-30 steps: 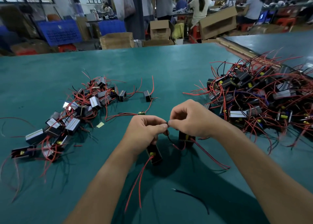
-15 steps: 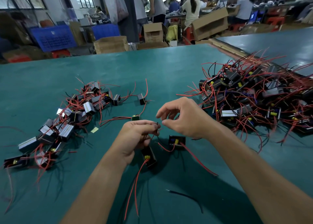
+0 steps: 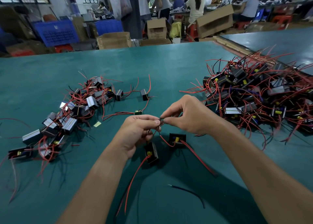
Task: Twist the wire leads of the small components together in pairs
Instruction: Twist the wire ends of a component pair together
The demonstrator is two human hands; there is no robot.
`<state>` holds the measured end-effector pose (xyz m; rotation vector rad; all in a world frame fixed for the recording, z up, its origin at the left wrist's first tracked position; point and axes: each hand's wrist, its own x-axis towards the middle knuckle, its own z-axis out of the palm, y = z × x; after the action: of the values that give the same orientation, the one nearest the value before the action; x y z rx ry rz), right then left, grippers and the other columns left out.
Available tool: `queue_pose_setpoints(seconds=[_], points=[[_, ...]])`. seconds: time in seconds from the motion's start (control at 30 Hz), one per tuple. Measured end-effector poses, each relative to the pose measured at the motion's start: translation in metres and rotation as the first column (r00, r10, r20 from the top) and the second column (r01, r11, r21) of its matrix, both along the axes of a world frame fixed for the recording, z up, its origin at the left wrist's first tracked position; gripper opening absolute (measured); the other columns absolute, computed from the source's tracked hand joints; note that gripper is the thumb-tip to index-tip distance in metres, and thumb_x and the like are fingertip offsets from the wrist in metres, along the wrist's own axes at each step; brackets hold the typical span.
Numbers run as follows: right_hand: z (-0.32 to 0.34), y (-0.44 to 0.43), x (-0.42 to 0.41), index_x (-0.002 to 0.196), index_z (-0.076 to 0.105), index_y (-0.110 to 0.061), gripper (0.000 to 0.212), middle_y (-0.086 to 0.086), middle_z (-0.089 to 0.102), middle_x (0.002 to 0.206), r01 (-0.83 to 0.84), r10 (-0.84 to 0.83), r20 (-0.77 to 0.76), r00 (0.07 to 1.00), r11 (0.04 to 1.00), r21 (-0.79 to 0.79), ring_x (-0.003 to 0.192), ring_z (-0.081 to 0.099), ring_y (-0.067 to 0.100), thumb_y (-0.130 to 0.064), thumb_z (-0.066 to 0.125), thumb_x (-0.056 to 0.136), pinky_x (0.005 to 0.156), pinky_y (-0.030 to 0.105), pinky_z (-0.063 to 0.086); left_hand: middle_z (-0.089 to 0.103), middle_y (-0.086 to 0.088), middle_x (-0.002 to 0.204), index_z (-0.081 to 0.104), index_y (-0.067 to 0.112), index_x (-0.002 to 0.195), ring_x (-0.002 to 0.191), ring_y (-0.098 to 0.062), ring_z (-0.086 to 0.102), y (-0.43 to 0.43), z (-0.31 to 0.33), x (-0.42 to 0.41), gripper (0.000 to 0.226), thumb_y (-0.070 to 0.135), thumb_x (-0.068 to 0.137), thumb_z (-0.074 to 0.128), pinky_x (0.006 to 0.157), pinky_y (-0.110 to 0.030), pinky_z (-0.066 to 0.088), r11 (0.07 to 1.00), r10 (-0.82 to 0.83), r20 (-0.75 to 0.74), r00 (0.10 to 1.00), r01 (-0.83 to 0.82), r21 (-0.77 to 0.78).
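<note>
from the head camera, our left hand [image 3: 135,132] and right hand [image 3: 186,117] each pinch, fingers curled, the thin dark wire leads [image 3: 160,121] meeting between them over the teal table [image 3: 152,68], two small black box-shaped components [image 3: 151,151] below; mid-twist, we judge, and the next move calls for opposite fingertip rolling.

Matt, smooth teal covering on the table [image 3: 160,71]; black, faintly glossy plastic-looking housings on the components [image 3: 151,153]; shiny silvery metal-like faces in the left pile [image 3: 69,125]; smooth red insulation on the wire leads [image 3: 198,157]; matt brown cardboard boxes [image 3: 113,40].
</note>
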<state>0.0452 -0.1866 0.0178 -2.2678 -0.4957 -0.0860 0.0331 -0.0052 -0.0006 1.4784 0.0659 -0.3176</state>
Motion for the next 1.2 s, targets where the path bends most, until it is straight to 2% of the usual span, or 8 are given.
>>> queue_pose_setpoints(seconds=[0.13, 0.23, 0.33, 0.53, 0.73, 0.9, 1.03, 1.2], points=[[-0.0014, -0.001, 0.0033, 0.08, 0.079, -0.029, 0.01, -0.007, 0.074, 0.068, 0.015, -0.015, -0.002, 1.0, 1.0, -0.026, 0.066, 0.068, 0.007, -0.021, 0.074, 0.081, 0.064, 0.021, 0.054, 0.065, -0.005, 0.06, 0.074, 0.016, 0.062, 0.041, -0.005, 0.042, -0.0008, -0.0004, -0.0017, 0.029, 0.001, 0.085, 0.065, 0.041, -0.012, 0.035, 0.999, -0.013, 0.039, 0.999, 0.011, 0.041], [-0.0027, -0.002, 0.0051, 0.08, 0.079, -0.029, 0.012, -0.007, 0.072, 0.065, -0.002, 0.001, -0.005, 1.0, 0.999, -0.032, 0.059, 0.062, 0.005, -0.018, 0.076, 0.078, 0.06, 0.021, 0.05, 0.064, -0.004, 0.056, 0.074, 0.016, 0.06, 0.037, -0.004, 0.039, -0.0034, -0.0012, -0.0019, 0.031, -0.001, 0.085, 0.065, 0.039, -0.013, 0.035, 0.999, 0.006, 0.063, 0.998, -0.009, 0.053], [-0.004, -0.0014, 0.0064, 0.082, 0.079, -0.028, 0.016, -0.012, 0.071, 0.065, -0.025, 0.026, 0.015, 1.0, 0.999, -0.037, 0.056, 0.056, -0.003, -0.013, 0.077, 0.076, 0.057, 0.01, 0.041, 0.059, 0.0, 0.048, 0.071, 0.012, 0.067, 0.033, -0.005, 0.032, -0.0058, -0.003, -0.0009, 0.024, -0.002, 0.085, 0.064, 0.037, -0.014, 0.032, 0.997, 0.045, 0.106, 0.993, -0.052, 0.058], [-0.0042, 0.0014, 0.0042, 0.08, 0.079, -0.021, 0.015, -0.007, 0.067, 0.063, -0.067, 0.066, 0.033, 0.997, 0.997, 0.026, 0.047, 0.048, 0.0, -0.008, 0.072, 0.077, 0.049, 0.009, 0.036, 0.064, -0.003, 0.058, 0.075, 0.015, 0.063, 0.036, -0.008, 0.033, -0.0037, -0.0036, 0.0014, 0.025, 0.009, 0.087, 0.068, 0.039, -0.016, 0.031, 0.993, 0.048, 0.185, 0.982, -0.067, 0.099], [-0.005, 0.0012, 0.0064, 0.081, 0.078, -0.021, 0.013, 0.001, 0.073, 0.072, -0.082, 0.078, 0.045, 0.996, 0.993, 0.087, 0.058, 0.056, 0.006, -0.01, 0.072, 0.079, 0.057, 0.03, 0.05, 0.057, 0.004, 0.049, 0.073, 0.012, 0.068, 0.036, -0.005, 0.034, -0.0038, -0.0038, -0.0002, 0.019, 0.006, 0.085, 0.07, 0.038, -0.014, 0.031, 0.994, 0.058, 0.201, 0.978, -0.075, 0.076], [-0.0054, 0.0009, 0.0072, 0.088, 0.076, -0.011, 0.013, -0.001, 0.074, 0.075, -0.075, 0.068, 0.058, 0.996, 0.989, 0.129, 0.06, 0.059, -0.003, -0.002, 0.074, 0.079, 0.064, 0.014, 0.049, 0.056, 0.005, 0.049, 0.067, 0.008, 0.075, 0.036, -0.003, 0.034, -0.0052, -0.0032, -0.0009, 0.013, 0.002, 0.086, 0.067, 0.038, -0.013, 0.031, 0.997, 0.051, 0.162, 0.985, -0.059, 0.045], [-0.0032, 0.0013, 0.0064, 0.083, 0.075, -0.013, 0.011, 0.002, 0.074, 0.075, -0.086, 0.078, 0.064, 0.995, 0.986, 0.139, 0.063, 0.061, 0.001, -0.003, 0.074, 0.079, 0.066, 0.023, 0.054, 0.059, 0.0, 0.056, 0.068, 0.009, 0.072, 0.038, -0.005, 0.036, -0.0062, -0.0046, -0.0005, 0.017, -0.001, 0.085, 0.067, 0.039, -0.013, 0.03, 0.998, 0.031, 0.182, 0.983, -0.04, 0.044], [-0.0039, 0.0026, 0.0064, 0.079, 0.074, -0.014, 0.013, 0.002, 0.072, 0.071, -0.107, 0.101, 0.054, 0.993, 0.985, 0.139, 0.061, 0.059, 0.003, -0.001, 0.072, 0.079, 0.064, 0.025, 0.053, 0.06, -0.008, 0.059, 0.071, 0.01, 0.071, 0.041, -0.008, 0.038, -0.004, -0.0051, -0.0013, 0.019, -0.006, 0.081, 0.069, 0.039, -0.014, 0.031, 0.995, 0.015, 0.231, 0.973, -0.038, 0.093]])
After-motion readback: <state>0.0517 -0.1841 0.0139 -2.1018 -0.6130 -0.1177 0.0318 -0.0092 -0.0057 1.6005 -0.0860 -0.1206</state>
